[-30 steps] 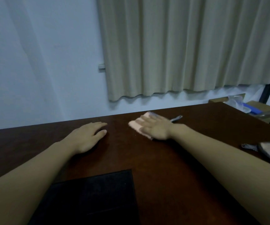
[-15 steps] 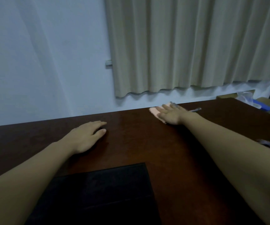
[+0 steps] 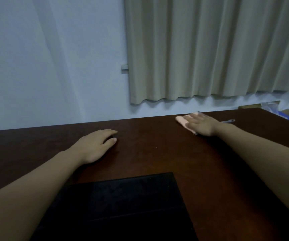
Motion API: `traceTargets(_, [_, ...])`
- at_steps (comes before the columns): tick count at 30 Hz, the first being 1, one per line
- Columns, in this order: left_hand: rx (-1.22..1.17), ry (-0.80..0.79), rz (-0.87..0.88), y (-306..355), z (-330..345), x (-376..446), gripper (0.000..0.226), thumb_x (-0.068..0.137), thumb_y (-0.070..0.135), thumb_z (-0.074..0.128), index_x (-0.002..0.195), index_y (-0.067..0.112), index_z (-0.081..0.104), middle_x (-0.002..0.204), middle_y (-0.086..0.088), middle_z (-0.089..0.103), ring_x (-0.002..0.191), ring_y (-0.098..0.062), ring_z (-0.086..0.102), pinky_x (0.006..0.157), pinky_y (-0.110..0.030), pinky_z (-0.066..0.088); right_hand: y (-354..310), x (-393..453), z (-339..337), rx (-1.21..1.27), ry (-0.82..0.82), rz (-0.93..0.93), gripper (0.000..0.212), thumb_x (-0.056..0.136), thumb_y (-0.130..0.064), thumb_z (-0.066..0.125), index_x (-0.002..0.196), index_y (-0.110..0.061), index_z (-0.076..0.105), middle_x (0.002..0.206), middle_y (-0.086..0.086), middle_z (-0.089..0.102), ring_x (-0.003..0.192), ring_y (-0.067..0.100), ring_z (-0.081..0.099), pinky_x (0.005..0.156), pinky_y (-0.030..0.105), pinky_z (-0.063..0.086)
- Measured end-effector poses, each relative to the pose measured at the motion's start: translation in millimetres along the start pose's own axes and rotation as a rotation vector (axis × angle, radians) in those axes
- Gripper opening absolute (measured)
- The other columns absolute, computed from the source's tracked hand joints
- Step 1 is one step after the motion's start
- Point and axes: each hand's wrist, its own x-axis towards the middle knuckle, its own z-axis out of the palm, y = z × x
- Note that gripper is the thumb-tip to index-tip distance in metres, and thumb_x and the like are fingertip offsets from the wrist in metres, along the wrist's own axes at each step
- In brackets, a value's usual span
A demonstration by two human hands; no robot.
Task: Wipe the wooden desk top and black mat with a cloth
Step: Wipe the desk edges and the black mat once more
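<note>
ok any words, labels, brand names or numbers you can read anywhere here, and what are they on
None: no readable text shows anywhere in this view.
The black mat, the desk, the cloth under the right hand, the curtain and the wall are all blank.
The boxes at the far right are too dim and blurred to tell.

A pale bluish wall fills the left of the view in dim, flat light. A beige pleated curtain hangs over the right half, its wavy hem ending above the desk's far edge. A small grey fitting sits beside the curtain's left edge.
</note>
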Motion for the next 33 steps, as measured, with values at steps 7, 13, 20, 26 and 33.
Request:
traceTargets(7, [-0.027,0.008,-0.048,-29,-9,-14,0.052,0.104,0.054,0.032,0.153,0.038,0.035,0.163,0.008,0.030,0.151,-0.014,0.023,0.123,-0.044,0.020,-120,16,-9,-0.057,0.003,-0.144,0.059,0.108,-0.050,0.014,0.163,-0.030,0.004,0.171,0.006,-0.003,0.156,0.033,-0.007,0.125,0.048,-0.007])
traceTargets(13, [-0.040,0.025,-0.055,-33,-8,-15,0.051,0.104,0.053,0.032,0.153,0.036,0.036,0.162,0.007,0.032,0.150,-0.015,0.025,0.122,-0.044,0.022,-122,-50,-2,0.018,-0.051,-0.418,0.056,0.108,-0.054,0.019,0.160,-0.043,0.001,0.169,-0.011,-0.006,0.155,0.014,-0.008,0.123,0.036,-0.005])
traceTargets(20, [0.053,-0.002,-0.086,-39,-6,-20,0.050,0.105,0.054,0.026,0.153,0.042,0.030,0.165,0.011,0.023,0.154,-0.017,0.016,0.124,-0.051,0.011,-63,1,-5,0.020,-0.008,-0.058,0.058,0.108,-0.053,0.016,0.162,-0.036,0.003,0.171,0.000,-0.003,0.156,0.022,-0.007,0.125,0.043,-0.003])
traceTargets(26, [0.002,0.038,-0.106,-42,2,-20,0.047,0.105,0.053,0.026,0.151,0.046,0.032,0.165,0.014,0.022,0.154,-0.016,0.015,0.123,-0.053,0.010,-136,9,-11,-0.013,-0.020,-0.128,0.059,0.108,-0.052,0.015,0.162,-0.034,0.002,0.171,0.002,-0.004,0.156,0.029,-0.007,0.124,0.044,-0.005])
traceTargets(33, [-0.007,0.038,-0.104,-40,2,-21,0.047,0.106,0.050,0.027,0.152,0.045,0.032,0.165,0.013,0.021,0.154,-0.018,0.015,0.123,-0.053,0.009,-140,-56,-4,-0.006,-0.066,-0.483,0.057,0.108,-0.054,0.019,0.160,-0.042,-0.001,0.166,-0.015,-0.010,0.152,0.009,-0.012,0.121,0.030,-0.009])
